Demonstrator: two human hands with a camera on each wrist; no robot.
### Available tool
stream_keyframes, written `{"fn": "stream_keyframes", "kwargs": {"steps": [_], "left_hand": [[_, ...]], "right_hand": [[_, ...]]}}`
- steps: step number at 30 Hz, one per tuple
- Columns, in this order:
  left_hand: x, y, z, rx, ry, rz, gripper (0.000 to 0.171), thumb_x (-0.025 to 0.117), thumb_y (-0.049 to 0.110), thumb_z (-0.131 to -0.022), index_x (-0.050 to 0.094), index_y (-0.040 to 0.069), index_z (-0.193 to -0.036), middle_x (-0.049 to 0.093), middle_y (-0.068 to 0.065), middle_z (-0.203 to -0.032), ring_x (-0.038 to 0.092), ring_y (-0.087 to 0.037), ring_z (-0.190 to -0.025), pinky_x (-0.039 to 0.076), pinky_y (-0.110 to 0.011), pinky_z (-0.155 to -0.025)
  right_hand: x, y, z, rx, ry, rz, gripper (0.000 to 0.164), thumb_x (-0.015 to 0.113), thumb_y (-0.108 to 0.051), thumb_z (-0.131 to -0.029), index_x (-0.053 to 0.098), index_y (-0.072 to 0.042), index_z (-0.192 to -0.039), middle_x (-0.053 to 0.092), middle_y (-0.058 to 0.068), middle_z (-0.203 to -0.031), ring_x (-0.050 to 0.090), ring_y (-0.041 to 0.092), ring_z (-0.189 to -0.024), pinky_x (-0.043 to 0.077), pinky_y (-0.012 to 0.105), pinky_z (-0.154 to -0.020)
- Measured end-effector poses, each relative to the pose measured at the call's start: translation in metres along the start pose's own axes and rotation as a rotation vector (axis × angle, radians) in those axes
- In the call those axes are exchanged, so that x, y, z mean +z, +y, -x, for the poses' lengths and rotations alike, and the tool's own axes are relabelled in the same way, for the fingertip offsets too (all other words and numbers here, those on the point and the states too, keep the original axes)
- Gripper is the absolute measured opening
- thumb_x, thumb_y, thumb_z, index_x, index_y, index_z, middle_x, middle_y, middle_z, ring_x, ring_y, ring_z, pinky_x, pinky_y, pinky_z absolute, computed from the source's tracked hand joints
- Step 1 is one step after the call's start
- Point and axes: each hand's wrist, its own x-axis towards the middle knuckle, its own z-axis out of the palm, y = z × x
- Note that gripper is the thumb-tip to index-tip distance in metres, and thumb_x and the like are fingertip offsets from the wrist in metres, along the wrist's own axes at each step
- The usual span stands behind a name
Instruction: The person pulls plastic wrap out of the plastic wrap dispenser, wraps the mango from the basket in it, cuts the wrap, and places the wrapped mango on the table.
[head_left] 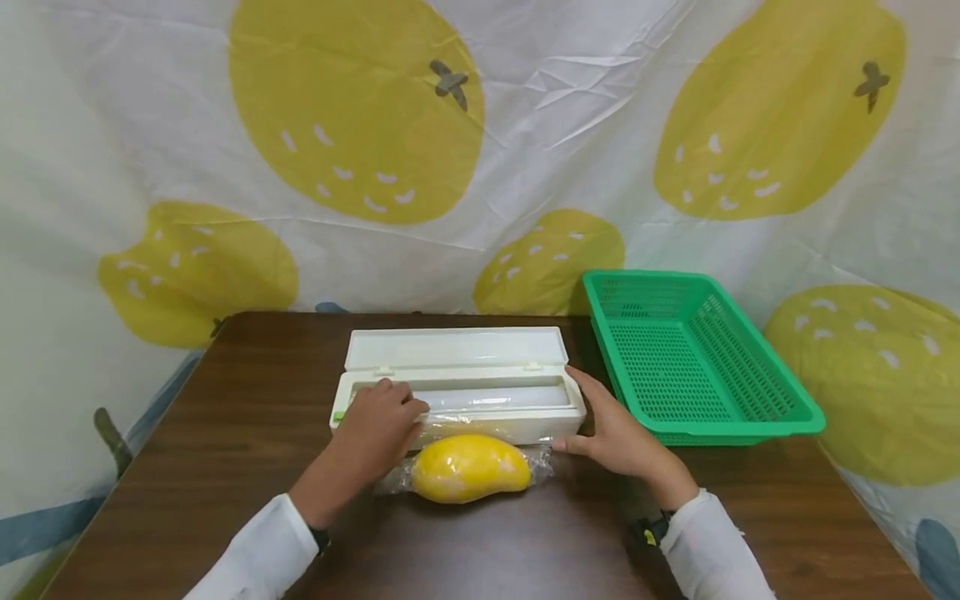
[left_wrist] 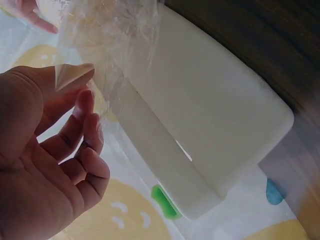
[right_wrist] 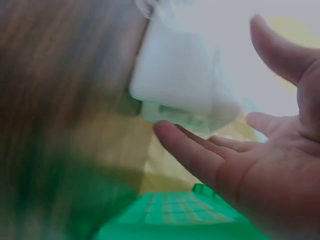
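Note:
A white cling film dispenser point(head_left: 525, 427) stands on the table with its lid point(head_left: 457, 348) tipped back and a roll of film point(head_left: 487, 397) inside. Right in front of it lies a yellow mango point(head_left: 468, 471), wrapped in clear film that bunches at both ends. My left hand point(head_left: 378, 429) is over the dispenser's left part; in the left wrist view its thumb and fingers pinch the clear cling film point(left_wrist: 125, 40). At the dispenser's right end is my right hand point(head_left: 618, 429), thumb and fingers spread, its fingertips right by the end wall.
A green plastic basket point(head_left: 675, 367) stands at the back right, close to my right hand. Behind the brown table point(head_left: 247, 433) hangs a white cloth point(head_left: 547, 108) printed with yellow fruit. A green slider point(left_wrist: 166, 202) sits at the dispenser's left end.

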Motion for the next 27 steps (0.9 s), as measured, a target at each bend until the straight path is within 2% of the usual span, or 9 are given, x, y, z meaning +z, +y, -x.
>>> {"fn": "stream_keyframes", "kwargs": {"steps": [4, 10, 14, 18, 22, 25, 27], "left_hand": [[0.002, 0.001, 0.001, 0.016, 0.029, 0.016, 0.01, 0.082, 0.009, -0.074, 0.074, 0.01, -0.08, 0.059, -0.006, -0.073, 0.052, -0.025, -0.068, 0.047, -0.038, -0.054], [-0.003, 0.006, 0.002, 0.028, 0.025, 0.042, 0.01, 0.081, 0.012, -0.075, 0.072, 0.012, -0.077, 0.064, -0.005, -0.076, 0.054, -0.025, -0.07, 0.048, -0.039, -0.055], [-0.011, 0.012, 0.004, 0.058, 0.02, 0.05, 0.009, 0.079, 0.011, -0.074, 0.071, 0.011, -0.075, 0.066, -0.003, -0.069, 0.053, -0.023, -0.062, 0.046, -0.037, -0.05], [-0.016, 0.02, 0.009, 0.065, -0.011, 0.082, 0.008, 0.076, 0.007, -0.074, 0.074, 0.009, -0.082, 0.066, -0.004, -0.069, 0.053, -0.023, -0.061, 0.043, -0.036, -0.049], [-0.017, 0.03, 0.013, 0.068, -0.05, 0.084, 0.009, 0.073, 0.009, -0.078, 0.076, 0.012, -0.086, 0.062, -0.005, -0.073, 0.05, -0.022, -0.063, 0.041, -0.035, -0.051], [-0.015, 0.035, 0.015, 0.07, -0.056, 0.071, 0.008, 0.073, 0.011, -0.079, 0.077, 0.016, -0.084, 0.06, -0.003, -0.074, 0.049, -0.021, -0.064, 0.04, -0.034, -0.052], [-0.013, 0.038, 0.016, 0.07, -0.042, 0.062, 0.007, 0.074, 0.011, -0.079, 0.076, 0.017, -0.082, 0.06, -0.002, -0.074, 0.049, -0.021, -0.065, 0.04, -0.034, -0.053]], "right_hand": [[-0.005, -0.006, 0.004, 0.018, -0.042, 0.013, 0.116, 0.09, -0.023, -0.069, 0.016, -0.004, -0.156, 0.024, 0.022, -0.158, 0.029, 0.037, -0.139, 0.034, 0.066, -0.108], [-0.008, -0.017, 0.008, 0.018, -0.075, 0.105, 0.128, 0.094, -0.02, -0.06, 0.012, -0.004, -0.157, 0.014, 0.026, -0.16, 0.02, 0.04, -0.142, 0.032, 0.065, -0.109], [-0.009, -0.026, 0.011, 0.042, -0.108, 0.157, 0.131, 0.095, -0.017, -0.058, 0.011, -0.009, -0.158, 0.007, 0.026, -0.162, 0.024, 0.042, -0.141, 0.041, 0.061, -0.104], [-0.009, -0.037, 0.015, 0.05, -0.142, 0.231, 0.13, 0.095, -0.018, -0.057, 0.015, -0.013, -0.159, 0.003, 0.023, -0.164, 0.027, 0.044, -0.138, 0.048, 0.058, -0.097], [-0.006, -0.054, 0.021, -0.049, -0.096, 0.338, 0.117, 0.094, -0.024, -0.059, 0.028, -0.01, -0.155, 0.013, 0.023, -0.162, 0.026, 0.046, -0.138, 0.045, 0.061, -0.099], [0.006, -0.07, 0.023, -0.184, -0.009, 0.39, 0.098, 0.091, -0.028, -0.064, 0.043, -0.008, -0.147, 0.033, 0.022, -0.155, 0.038, 0.04, -0.133, 0.046, 0.059, -0.099], [0.021, -0.079, 0.023, -0.261, 0.017, 0.399, 0.089, 0.088, -0.033, -0.068, 0.048, -0.009, -0.144, 0.042, 0.019, -0.15, 0.045, 0.034, -0.128, 0.049, 0.055, -0.098]]}}
